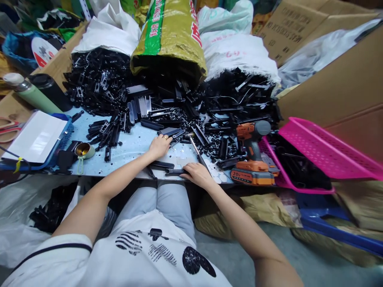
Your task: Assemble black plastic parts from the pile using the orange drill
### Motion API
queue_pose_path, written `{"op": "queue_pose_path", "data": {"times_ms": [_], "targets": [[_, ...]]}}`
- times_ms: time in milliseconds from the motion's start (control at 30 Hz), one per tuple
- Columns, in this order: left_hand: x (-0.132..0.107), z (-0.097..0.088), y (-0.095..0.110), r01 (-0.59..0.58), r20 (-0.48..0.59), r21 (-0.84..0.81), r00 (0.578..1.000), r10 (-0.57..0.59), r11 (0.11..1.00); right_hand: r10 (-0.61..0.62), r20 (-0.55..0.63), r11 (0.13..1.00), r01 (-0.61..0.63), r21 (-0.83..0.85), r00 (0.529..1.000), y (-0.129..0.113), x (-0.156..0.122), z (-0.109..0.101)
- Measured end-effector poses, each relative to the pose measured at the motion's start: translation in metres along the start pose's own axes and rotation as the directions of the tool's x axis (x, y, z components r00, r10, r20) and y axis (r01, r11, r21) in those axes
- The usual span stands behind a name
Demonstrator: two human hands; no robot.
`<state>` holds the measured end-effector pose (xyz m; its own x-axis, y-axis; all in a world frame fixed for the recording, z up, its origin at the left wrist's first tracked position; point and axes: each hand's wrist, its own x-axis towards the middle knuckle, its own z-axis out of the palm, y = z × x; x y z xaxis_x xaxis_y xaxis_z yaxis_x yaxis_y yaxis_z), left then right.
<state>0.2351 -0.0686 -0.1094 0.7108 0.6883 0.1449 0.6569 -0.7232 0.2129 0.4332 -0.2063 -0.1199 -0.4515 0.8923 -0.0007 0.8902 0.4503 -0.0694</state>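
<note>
My left hand (159, 146) reaches forward over the pale blue table (134, 145), its fingers curled on a flat black plastic strip (171, 132) at the edge of a big heap of black plastic parts (179, 103). My right hand (197, 173) rests near the table's front edge, fingers closed on a black strip (175, 172) lying flat there. Another black strip (161, 164) lies between my hands. A screwdriver (196, 152) lies just beyond my right hand.
An orange cordless drill (251, 155) stands right of my hands, beside a pink basket (317, 153) holding black parts. Sacks (170, 36) spill parts at the back. On the left are a blue tray with a white box (36, 137), bottles (32, 93), scissors (7, 127) and a small cup (84, 150).
</note>
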Motion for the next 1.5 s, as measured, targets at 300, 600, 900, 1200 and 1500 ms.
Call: {"op": "queue_pose_path", "data": {"times_ms": [300,600,900,1200,1500], "targets": [[0.019,-0.012,-0.074,0.374,-0.114,0.217,0.927,-0.357,0.902,0.068,-0.037,0.986,-0.062,0.155,0.997,-0.002,-0.003,0.01],[0.061,0.021,-0.022,-0.026,0.111,0.025,0.994,0.023,0.999,0.283,-0.266,0.946,-0.222,0.237,0.922,0.04,0.064,-0.008],[-0.034,-0.024,-0.05,0.066,-0.408,-0.473,0.867,-0.285,0.879,0.516,0.016,0.857,-0.516,0.003,0.857,0.109,0.186,-0.012],[-0.12,-0.009,-0.023,0.133,-0.338,-0.685,0.813,-0.474,0.716,0.441,-0.063,0.896,-0.436,0.081,0.895,0.104,0.184,-0.004],[-0.124,-0.002,-0.019,0.035,-0.437,-0.243,0.888,-0.141,0.969,-0.008,-0.187,0.995,0.026,0.091,0.982,0.015,0.201,-0.012]]}}
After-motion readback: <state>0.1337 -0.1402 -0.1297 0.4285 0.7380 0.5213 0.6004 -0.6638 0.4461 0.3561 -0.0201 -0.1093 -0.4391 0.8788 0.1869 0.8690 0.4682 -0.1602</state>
